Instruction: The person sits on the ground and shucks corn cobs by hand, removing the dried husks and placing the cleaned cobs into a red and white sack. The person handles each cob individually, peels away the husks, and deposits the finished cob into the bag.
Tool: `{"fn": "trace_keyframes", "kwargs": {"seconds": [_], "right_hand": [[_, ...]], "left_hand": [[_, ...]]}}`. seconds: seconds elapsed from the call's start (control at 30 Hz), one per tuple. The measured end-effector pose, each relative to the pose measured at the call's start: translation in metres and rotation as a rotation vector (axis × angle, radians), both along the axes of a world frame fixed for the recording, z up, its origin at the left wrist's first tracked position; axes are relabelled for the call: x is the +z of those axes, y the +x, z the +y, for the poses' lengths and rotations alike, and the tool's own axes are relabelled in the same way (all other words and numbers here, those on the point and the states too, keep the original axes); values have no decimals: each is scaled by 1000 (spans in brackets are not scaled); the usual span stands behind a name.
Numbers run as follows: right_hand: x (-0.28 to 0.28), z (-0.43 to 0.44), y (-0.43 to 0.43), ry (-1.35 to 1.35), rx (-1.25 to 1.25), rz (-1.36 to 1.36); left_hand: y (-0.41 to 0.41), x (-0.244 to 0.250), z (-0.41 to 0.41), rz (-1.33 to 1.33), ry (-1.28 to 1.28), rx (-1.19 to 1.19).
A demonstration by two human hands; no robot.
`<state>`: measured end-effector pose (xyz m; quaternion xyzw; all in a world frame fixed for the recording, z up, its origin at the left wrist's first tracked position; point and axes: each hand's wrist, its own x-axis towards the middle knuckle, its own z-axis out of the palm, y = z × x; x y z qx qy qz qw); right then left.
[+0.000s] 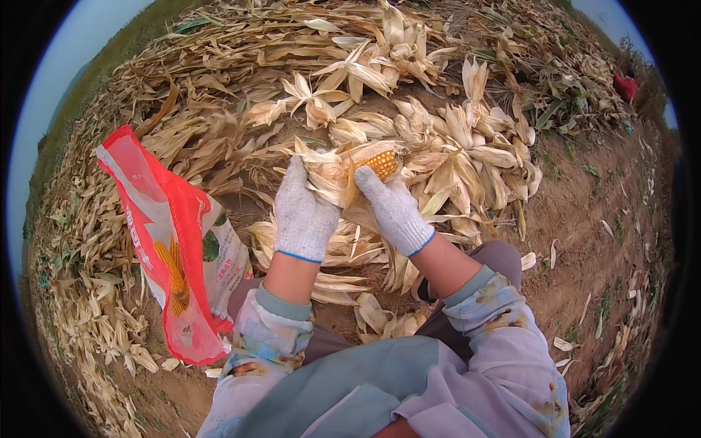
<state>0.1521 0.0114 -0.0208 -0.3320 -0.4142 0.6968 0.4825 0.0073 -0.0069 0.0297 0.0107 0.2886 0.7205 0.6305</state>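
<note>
Both my hands wear whitish knit gloves with blue cuff edges. Between them is an ear of corn, its yellow kernels bared at the right end and pale dry husk still around the rest. My left hand grips the husk at the left end. My right hand holds the ear near the bared kernels, its thumb lying against them. To the left of my left hand stands a red and white woven sack, its mouth gaping, with yellow husked cobs showing in it.
Unhusked ears and loose husks lie heaped beyond and right of my hands. Dry corn stalks cover the ground at the back and left. Brown soil shows on the right. A red object, too small to tell, is at the far right.
</note>
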Motion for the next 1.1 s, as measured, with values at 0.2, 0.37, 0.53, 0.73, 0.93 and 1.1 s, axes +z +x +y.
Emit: {"fn": "trace_keyframes", "kwargs": {"seconds": [0.2, 0.37, 0.53, 0.73, 0.93, 1.1], "right_hand": [[-8, 16, 5, -417, 112, 774], [5, 20, 12, -542, 128, 755], [2, 21, 20, -389, -86, 474], [26, 47, 53, -15, -411, 319], [25, 37, 48, 327, -577, -335], [37, 1, 26, 437, -242, -616]], "left_hand": [[6, 5, -18, -175, 217, -254], [5, 13, -27, -72, 224, -342], [4, 10, -35, 403, 178, -318], [-24, -10, -32, 303, 442, -319], [-40, -18, -18, 774, 128, -72], [-31, 2, -29, 1669, 260, -213]]}}
